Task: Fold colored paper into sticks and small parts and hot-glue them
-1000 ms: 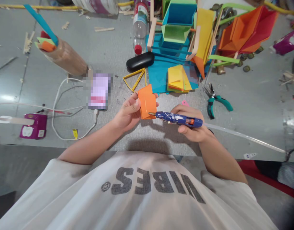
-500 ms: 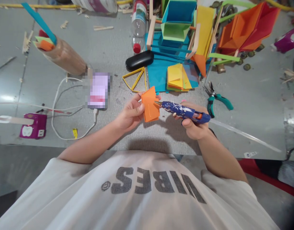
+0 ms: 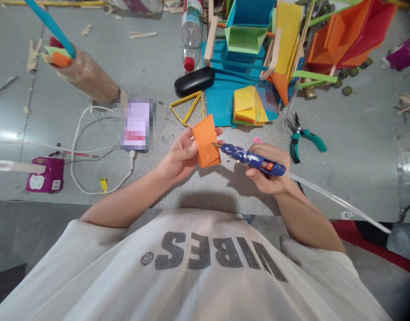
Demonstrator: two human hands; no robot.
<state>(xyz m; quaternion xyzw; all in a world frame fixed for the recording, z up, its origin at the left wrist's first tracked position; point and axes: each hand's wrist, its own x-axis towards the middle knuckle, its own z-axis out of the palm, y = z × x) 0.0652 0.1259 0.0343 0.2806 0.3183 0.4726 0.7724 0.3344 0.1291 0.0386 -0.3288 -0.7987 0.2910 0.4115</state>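
My left hand [image 3: 181, 156] pinches a folded piece of orange paper [image 3: 207, 140] by its left edge, thumb on top and fingertips showing behind its far side. A blue hot glue gun [image 3: 252, 158] is gripped in my right hand [image 3: 270, 174], its metal tip at the face of the orange paper. Whether the tip touches the paper or hovers just above, I cannot tell. A faint line, perhaps glue, shows on the paper. From the gun's back end a long clear glue stick [image 3: 338, 203] sticks out to the right.
Beyond my hands lie a stack of yellow paper pieces [image 3: 247, 107], a yellow triangular frame [image 3: 188, 109] and a black case [image 3: 194, 81]. Green-handled pliers [image 3: 307, 136] rest at right. A phone [image 3: 136, 125] with a white cable and a brown holder [image 3: 88, 78] are at left.
The glue gun has shifted left, its tip moving further over the orange paper. My left hand has tilted the paper slightly and moved it a little left and away from me.
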